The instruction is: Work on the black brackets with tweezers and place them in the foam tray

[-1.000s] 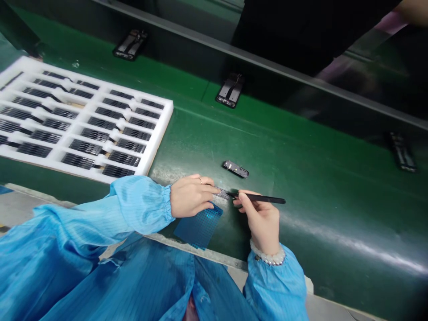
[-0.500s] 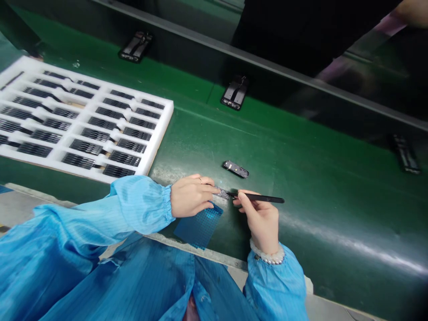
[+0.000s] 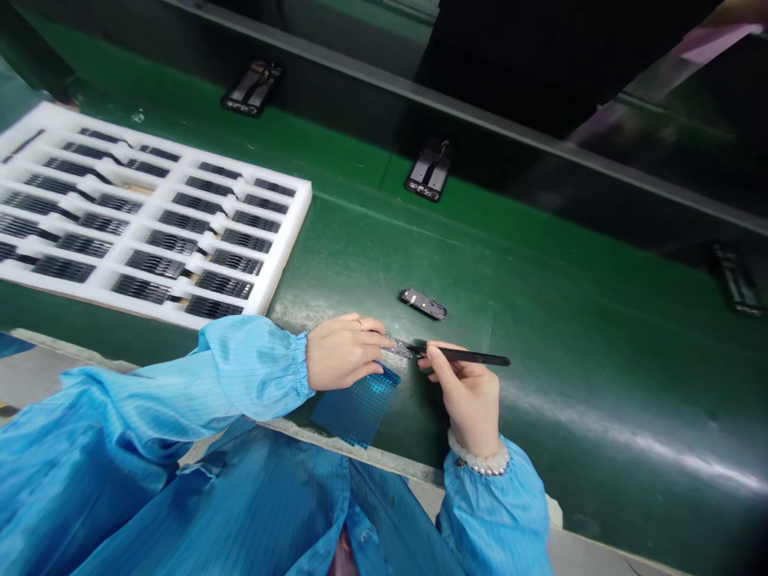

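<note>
My left hand (image 3: 346,350) presses its fingertips on a small dark electronic part (image 3: 399,346) lying on the green bench; its left end is hidden under the fingers. Black tweezers (image 3: 480,358) are pinched in my right hand (image 3: 471,396). Their tips meet the right end of that part; what lies between them is too small to make out. A similar narrow black part (image 3: 423,304) rests just beyond. Under and beside my left hand lies a blue sheet (image 3: 354,410) with a grid of small marks.
To the left, a white foam tray (image 3: 289,244) holds rows of thin black strips in slots. Phone-like black assemblies (image 3: 429,170) sit on the green strip at the back, another (image 3: 252,88) further left, one (image 3: 737,280) far right. A dark ledge (image 3: 372,68) runs behind.
The phone-like assemblies at the back have shifted slightly to the right. My hands, the tweezers and the small parts stay nearly where they were.
</note>
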`<state>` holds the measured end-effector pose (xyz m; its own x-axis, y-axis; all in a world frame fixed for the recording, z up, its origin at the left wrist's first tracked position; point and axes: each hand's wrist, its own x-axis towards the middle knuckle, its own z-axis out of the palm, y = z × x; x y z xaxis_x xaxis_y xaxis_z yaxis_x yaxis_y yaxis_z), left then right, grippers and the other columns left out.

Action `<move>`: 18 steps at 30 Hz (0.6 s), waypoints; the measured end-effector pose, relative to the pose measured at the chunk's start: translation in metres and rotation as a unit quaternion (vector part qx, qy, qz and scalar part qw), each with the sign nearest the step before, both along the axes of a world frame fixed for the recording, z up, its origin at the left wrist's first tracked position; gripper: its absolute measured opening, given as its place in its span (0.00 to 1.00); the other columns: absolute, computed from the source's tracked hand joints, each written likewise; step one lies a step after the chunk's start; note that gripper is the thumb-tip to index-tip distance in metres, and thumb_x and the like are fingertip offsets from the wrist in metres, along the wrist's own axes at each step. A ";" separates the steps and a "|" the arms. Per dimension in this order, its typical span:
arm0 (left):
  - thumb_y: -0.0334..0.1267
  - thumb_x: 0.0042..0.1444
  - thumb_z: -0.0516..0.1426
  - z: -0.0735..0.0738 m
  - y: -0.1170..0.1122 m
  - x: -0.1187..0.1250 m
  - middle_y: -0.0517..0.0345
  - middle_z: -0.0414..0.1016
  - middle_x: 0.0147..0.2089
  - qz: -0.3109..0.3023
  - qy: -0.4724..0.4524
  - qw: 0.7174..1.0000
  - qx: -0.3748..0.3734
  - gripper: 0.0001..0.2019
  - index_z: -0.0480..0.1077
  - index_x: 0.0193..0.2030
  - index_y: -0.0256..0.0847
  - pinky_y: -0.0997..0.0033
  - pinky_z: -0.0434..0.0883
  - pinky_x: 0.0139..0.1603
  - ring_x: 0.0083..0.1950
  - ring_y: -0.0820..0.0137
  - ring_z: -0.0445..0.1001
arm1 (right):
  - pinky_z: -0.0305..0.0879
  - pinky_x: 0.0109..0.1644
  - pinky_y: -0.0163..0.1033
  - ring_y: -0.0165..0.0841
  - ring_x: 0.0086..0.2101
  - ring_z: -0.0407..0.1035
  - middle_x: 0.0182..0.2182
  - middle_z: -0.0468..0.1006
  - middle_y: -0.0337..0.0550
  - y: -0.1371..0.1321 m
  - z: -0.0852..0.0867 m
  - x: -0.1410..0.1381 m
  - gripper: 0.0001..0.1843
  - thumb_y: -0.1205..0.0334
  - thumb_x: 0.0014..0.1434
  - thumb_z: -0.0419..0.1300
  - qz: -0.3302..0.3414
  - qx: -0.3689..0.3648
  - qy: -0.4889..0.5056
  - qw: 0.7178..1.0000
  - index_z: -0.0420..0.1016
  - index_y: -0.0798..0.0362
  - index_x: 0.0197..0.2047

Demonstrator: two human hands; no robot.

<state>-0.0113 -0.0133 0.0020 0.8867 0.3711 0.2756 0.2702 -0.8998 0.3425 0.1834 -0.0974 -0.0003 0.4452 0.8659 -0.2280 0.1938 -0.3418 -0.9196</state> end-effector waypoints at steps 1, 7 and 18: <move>0.39 0.61 0.55 0.000 0.000 0.000 0.61 0.77 0.49 0.000 0.003 1.000 -0.001 0.11 0.74 0.31 0.38 0.65 0.62 0.42 0.51 0.66 0.70 | 0.72 0.27 0.38 0.35 0.27 0.76 0.29 0.81 0.47 -0.001 -0.001 0.000 0.18 0.50 0.50 0.64 0.009 0.008 -0.015 1.000 0.78 0.57 0.35; 0.40 0.61 0.54 0.000 0.000 -0.001 0.60 0.77 0.50 -0.003 0.020 1.000 -0.005 0.11 0.75 0.32 0.39 0.66 0.63 0.44 0.52 0.66 0.70 | 0.73 0.30 0.37 0.33 0.31 0.76 0.35 0.80 0.46 -0.012 -0.002 -0.007 0.11 0.56 0.58 0.59 0.076 0.108 -0.190 0.973 0.77 0.53 0.38; 0.39 0.60 0.56 -0.001 -0.001 0.000 0.62 0.78 0.48 0.002 -0.004 1.000 0.011 0.10 0.75 0.31 0.38 0.66 0.63 0.42 0.50 0.67 0.71 | 0.73 0.32 0.34 0.31 0.33 0.75 0.35 0.78 0.44 -0.017 -0.001 -0.011 0.07 0.65 0.59 0.59 0.104 0.197 -0.277 0.935 0.74 0.52 0.41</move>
<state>-0.0114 -0.0140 0.0011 0.8828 0.3693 0.2902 0.2722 -0.9058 0.3247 0.1721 -0.1144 -0.0016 0.2134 0.9150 0.3423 0.7018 0.1002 -0.7053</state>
